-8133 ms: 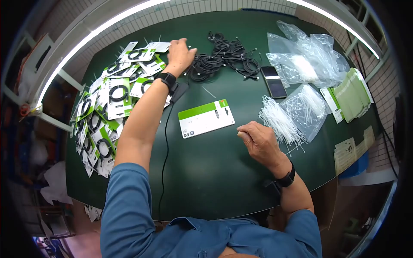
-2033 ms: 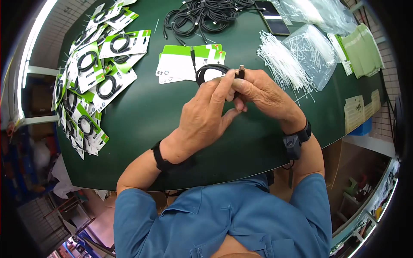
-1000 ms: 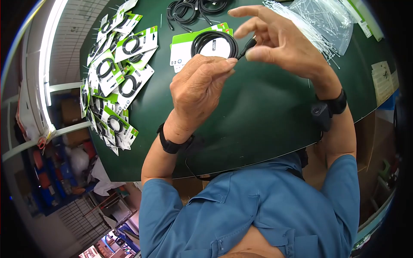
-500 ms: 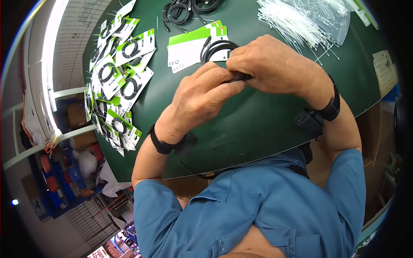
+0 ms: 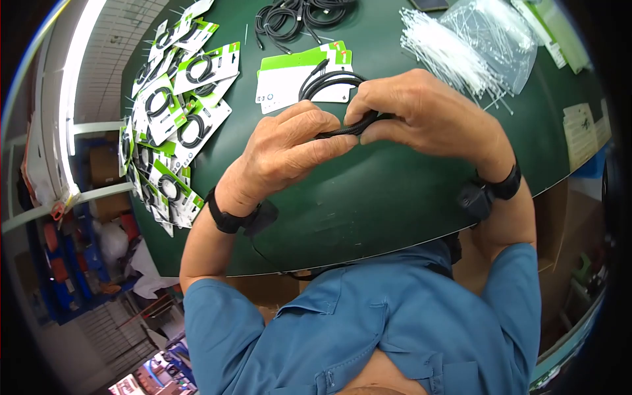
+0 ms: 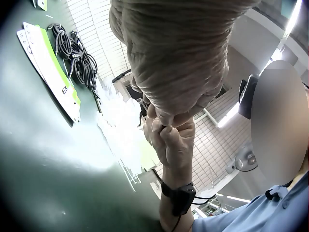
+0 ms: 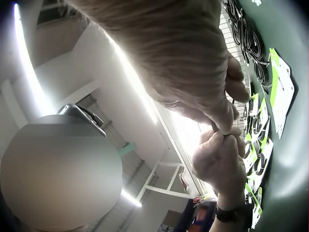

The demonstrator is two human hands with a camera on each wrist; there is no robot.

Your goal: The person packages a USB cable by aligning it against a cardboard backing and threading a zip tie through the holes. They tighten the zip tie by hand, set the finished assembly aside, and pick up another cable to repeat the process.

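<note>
A coiled black cable (image 5: 329,80) is held between both hands above the table, one of its plugs pointing up past the coil. My left hand (image 5: 289,145) pinches the near side of the coil between thumb and fingers. On the same bundle, my right hand (image 5: 421,112) grips with thumb and curled fingers, its fingertips close to those of the left. Behind the coil lie overlapping green-and-white cards (image 5: 283,82), partly covered by it in the head view. In both wrist views the hands meet fingertip to fingertip and mostly hide the cable.
Cards with coiled cables fastened on them (image 5: 178,105) form a pile at the left. More loose black cables (image 5: 296,16) lie at the back. White cable ties (image 5: 447,52) and a clear plastic bag (image 5: 507,39) are at the back right, near paper sheets (image 5: 582,135).
A second card has joined the single one, and a cable has come into the hands. One second ago the right hand was spread beside a plug; now it grips the coil with the left.
</note>
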